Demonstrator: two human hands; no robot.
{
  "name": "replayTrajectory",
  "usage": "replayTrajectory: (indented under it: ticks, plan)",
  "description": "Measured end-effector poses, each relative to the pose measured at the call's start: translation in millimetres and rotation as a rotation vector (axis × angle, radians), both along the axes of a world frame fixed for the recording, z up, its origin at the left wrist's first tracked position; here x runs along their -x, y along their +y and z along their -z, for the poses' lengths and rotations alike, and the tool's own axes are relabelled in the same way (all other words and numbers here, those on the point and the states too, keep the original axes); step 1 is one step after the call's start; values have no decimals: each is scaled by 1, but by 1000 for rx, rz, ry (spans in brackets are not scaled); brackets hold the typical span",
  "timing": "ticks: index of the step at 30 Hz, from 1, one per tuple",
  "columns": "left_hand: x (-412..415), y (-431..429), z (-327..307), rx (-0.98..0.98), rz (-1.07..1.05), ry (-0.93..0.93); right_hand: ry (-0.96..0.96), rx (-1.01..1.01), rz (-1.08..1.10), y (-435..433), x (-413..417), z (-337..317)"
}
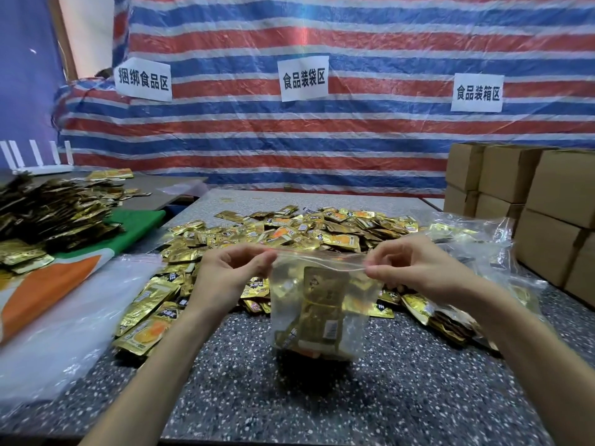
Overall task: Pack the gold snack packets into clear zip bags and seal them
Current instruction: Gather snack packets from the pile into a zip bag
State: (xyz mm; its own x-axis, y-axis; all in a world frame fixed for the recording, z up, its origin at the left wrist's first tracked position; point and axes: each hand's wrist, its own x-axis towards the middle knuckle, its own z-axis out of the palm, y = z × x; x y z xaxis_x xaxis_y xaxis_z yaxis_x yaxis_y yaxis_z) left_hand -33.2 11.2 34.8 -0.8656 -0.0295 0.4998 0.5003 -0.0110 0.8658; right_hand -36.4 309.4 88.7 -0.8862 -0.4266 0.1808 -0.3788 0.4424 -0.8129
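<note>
Head view. A: What are the fingers doing?

B: Both sets are pinching; the fingers of the left hand grip the top edge of the clear zip bag at its left corner; those of the right hand nip the zip strip near its right end.

A: Why hold it up like that?

B: My guess is that it keeps the mouth taut and level, so the strip can be pressed shut along its length; the bag hangs straight down from the fingers, its bottom at or just above the bench; I cannot tell whether it touches.

A: And the snacks?

B: A bundle of gold packets stands inside the bag, below the strip and between the two hands; whether the zip is closed all the way I cannot tell.

A: Further out?

B: The loose pile lies beyond the hands, mid-frame, within easy reach for the next bag; flat clear plastic is at lower left; crinkled clear bags are at right; cardboard boxes are stacked at the right edge.
</note>
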Motion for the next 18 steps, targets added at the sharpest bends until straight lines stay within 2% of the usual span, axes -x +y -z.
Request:
replayTrajectory:
  ticks: [3,6,12,18]
  plan:
    - [-5,3,-8,-73,2,95,-3,139,-54,0,-3,-1]
    - [-6,5,-17,-98,13,118,50,253,23,-3,-1,-1]
    - [-5,8,-11,4,-70,99,-19,227,37,-3,-2,1]
    - [-7,12,-7,14,-121,127,-43,236,62,-3,-2,-3]
